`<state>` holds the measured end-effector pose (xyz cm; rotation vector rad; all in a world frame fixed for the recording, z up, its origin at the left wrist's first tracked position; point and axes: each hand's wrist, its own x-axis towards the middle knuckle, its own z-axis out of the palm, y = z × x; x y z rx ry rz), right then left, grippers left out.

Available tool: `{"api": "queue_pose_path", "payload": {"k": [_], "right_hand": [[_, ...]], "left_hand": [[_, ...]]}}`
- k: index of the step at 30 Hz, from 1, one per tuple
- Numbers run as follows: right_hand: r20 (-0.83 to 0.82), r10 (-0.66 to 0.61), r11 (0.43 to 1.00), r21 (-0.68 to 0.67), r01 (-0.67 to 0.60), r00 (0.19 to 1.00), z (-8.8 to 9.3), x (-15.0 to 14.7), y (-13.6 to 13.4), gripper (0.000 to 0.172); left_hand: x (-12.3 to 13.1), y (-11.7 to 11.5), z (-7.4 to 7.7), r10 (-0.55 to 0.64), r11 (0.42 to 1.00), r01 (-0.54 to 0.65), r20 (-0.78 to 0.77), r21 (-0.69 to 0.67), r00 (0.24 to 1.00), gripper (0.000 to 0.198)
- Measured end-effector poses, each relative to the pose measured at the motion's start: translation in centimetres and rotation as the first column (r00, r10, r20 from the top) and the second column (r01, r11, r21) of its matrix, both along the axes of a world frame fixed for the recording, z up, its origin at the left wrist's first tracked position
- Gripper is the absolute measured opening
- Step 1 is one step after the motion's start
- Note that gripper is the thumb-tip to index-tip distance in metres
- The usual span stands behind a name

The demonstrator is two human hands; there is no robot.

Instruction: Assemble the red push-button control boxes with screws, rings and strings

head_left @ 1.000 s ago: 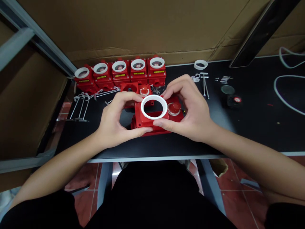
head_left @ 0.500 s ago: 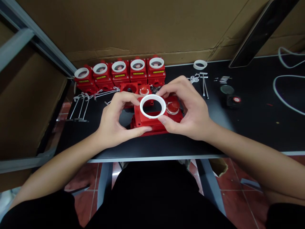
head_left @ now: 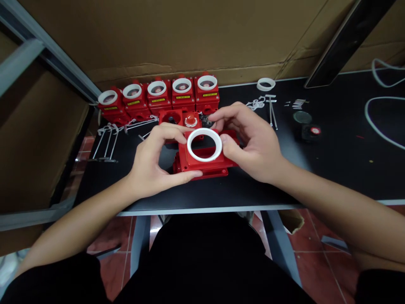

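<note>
My left hand (head_left: 148, 162) grips the left side of a red housing cover (head_left: 191, 163), thumb along its front edge and fingers at the back. A white ring (head_left: 203, 158) sits around the cover's round opening. The thumb of my right hand (head_left: 256, 145) presses the ring's right edge, its fingers curled behind. That hand hides the cover's right end. Below the cover, close to the table, is another red housing part (head_left: 218, 173). Just behind stands a red housing (head_left: 171, 114) with a round opening and a red button (head_left: 190, 119).
Several red boxes (head_left: 183, 101) with white rings line the back left. Metal T-shaped rods (head_left: 109, 143) lie at left, and others (head_left: 271, 109) at right. A loose white ring (head_left: 265, 84), small screws (head_left: 299, 103), a glass disc (head_left: 302, 117) and a black part (head_left: 310, 132) lie farther right.
My right hand has shifted its thumb from the ring's lower right up to its right edge and now covers the cover's red button. The ring and cover have moved slightly toward me.
</note>
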<state>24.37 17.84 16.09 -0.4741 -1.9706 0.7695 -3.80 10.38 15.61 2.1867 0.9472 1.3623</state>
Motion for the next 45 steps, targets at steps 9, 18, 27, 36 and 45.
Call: {"api": "queue_pose_path", "payload": {"k": [9,18,27,36,45], "right_hand": [[0.01,0.015,0.992,0.126,-0.016,1.0,0.6,0.3,-0.1,0.034],[-0.009,-0.078,0.975,0.21,0.078,0.997,1.1,0.3,-0.7,0.038],[-0.01,-0.083,0.991,0.106,0.084,0.996,1.6,0.4,-0.6,0.011],[0.046,-0.021,0.977,0.214,0.01,0.999,1.2,0.5,-0.2,0.035],[0.075,-0.084,0.956,0.287,0.059,0.994,0.8,0.4,-0.6,0.054]], "left_hand": [[-0.1,0.0,0.1,0.054,0.997,-0.054,-0.002,-0.062,0.999,0.074],[-0.2,0.1,0.0,0.055,0.997,-0.055,0.002,-0.053,0.999,0.073],[0.2,0.0,0.4,-0.001,1.0,0.002,-0.044,0.026,0.999,0.073],[-0.2,0.0,0.6,0.061,0.993,-0.063,-0.023,-0.096,0.998,0.074],[0.1,-0.2,0.5,0.072,0.994,-0.075,-0.037,-0.083,0.997,0.071]]}}
